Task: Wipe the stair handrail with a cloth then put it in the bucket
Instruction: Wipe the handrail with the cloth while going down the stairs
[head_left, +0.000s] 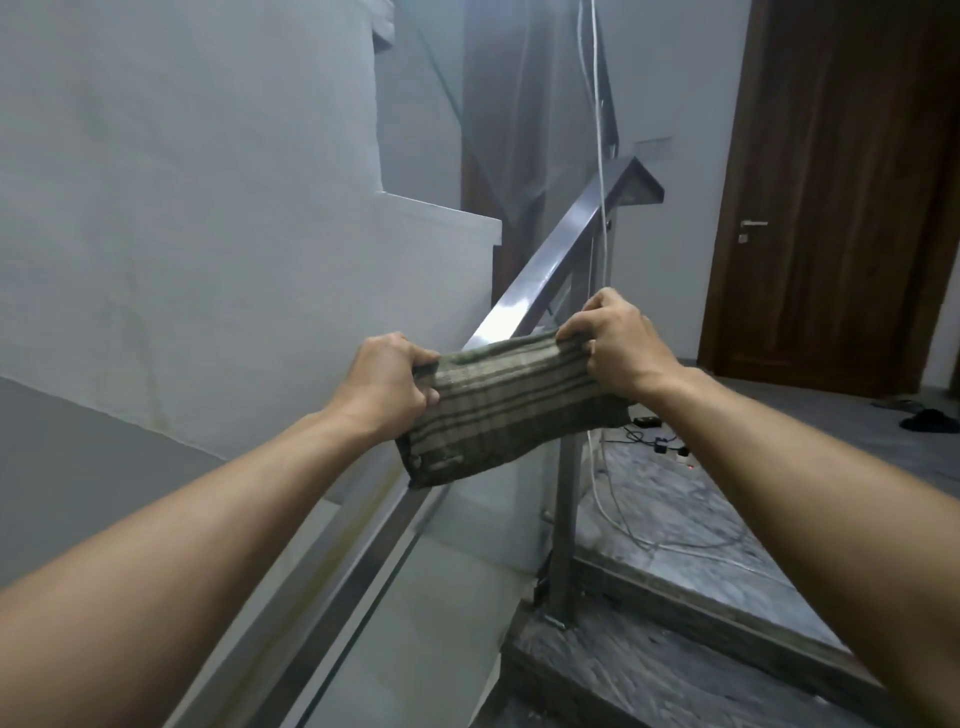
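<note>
A striped green-brown cloth is stretched across the steel stair handrail, draped over its top. My left hand grips the cloth's left end and my right hand grips its right end, one on each side of the rail. The rail runs from the lower left up to a bend at the landing. No bucket is in view.
A glass panel and a steel post sit under the rail. White cables and a power strip lie on the grey landing floor. A wooden door stands at the right; a white wall at the left.
</note>
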